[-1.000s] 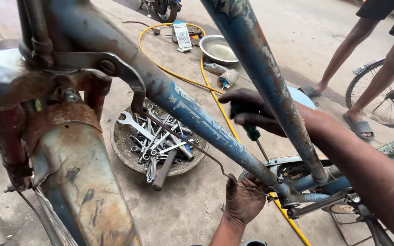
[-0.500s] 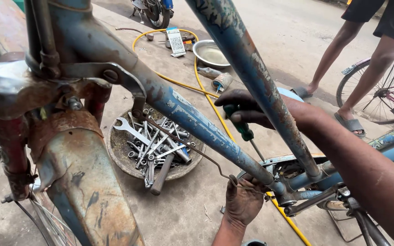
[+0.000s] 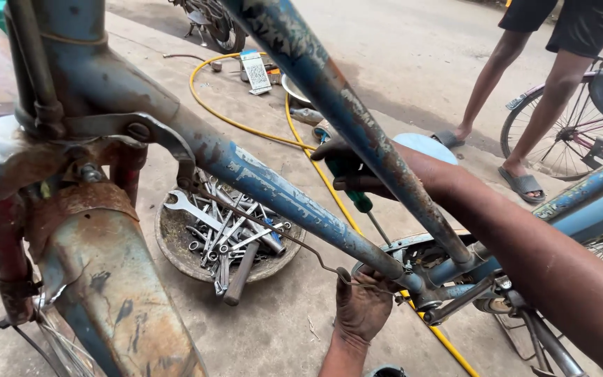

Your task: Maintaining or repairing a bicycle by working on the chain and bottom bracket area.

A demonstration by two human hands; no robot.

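Head view: worn blue steel bicycle frame [image 3: 273,188] fills the middle, its tubes crossing in front of both hands.
Right hand [image 3: 357,171]: fist closed around a green-handled screwdriver [image 3: 354,190], blade pointing down toward the bottom bracket.
Left hand [image 3: 363,307]: under the frame's lower junction, fingers curled on a thin bent wire rod [image 3: 294,241].
Nearby: round rusty metal pan [image 3: 176,241] of spanners on the concrete, yellow hose [image 3: 301,150] behind.
Bystander: sandalled feet [image 3: 521,183] beside another bicycle [image 3: 581,126].

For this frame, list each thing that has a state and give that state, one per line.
Right hand: closed around the green-handled screwdriver, tip pointing down.
Left hand: gripping under the frame's lower junction.
Bicycle frame: blue, rusty, paint chipped.
Round tray: on the ground, full of wrenches.
Yellow hose: lying looped on the ground.
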